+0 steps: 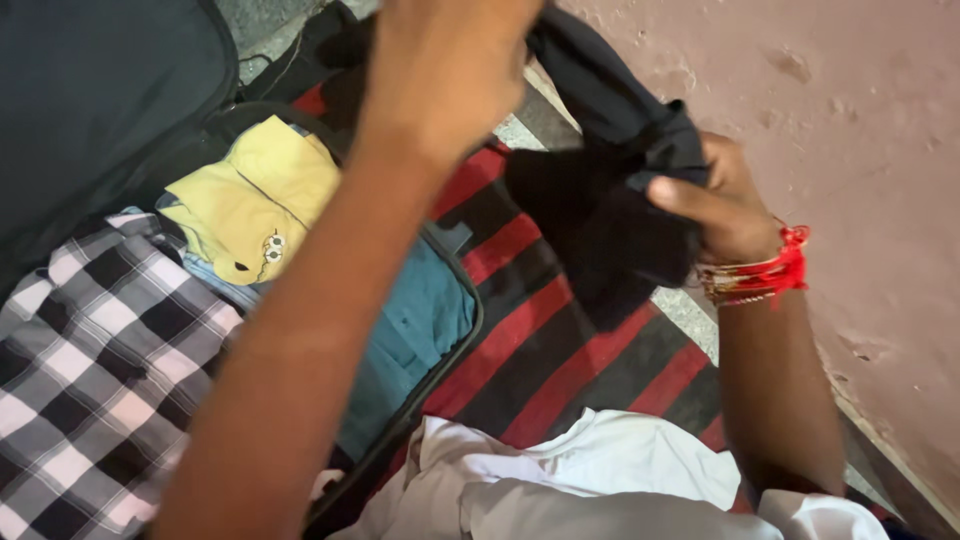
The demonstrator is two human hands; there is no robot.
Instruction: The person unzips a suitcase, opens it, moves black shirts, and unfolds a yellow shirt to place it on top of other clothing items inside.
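At left, an open suitcase holds a yellow garment, checked cloth and teal shirt (folded); white cloth lies bottom centre on a red-and-black striped mat.

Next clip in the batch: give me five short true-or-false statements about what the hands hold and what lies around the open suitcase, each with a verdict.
1. Both hands grip one dark garment. True: the left hand holds its upper end, the right hand its lower part.
2. The right wrist is bare. False: it wears red thread and bangles.
3. A yellow garment lies in the suitcase. True.
4. The checked cloth is green and orange. False: it is black, white and pale pink.
5. The white garment lies inside the suitcase. False: it lies outside, on the red and black striped mat.
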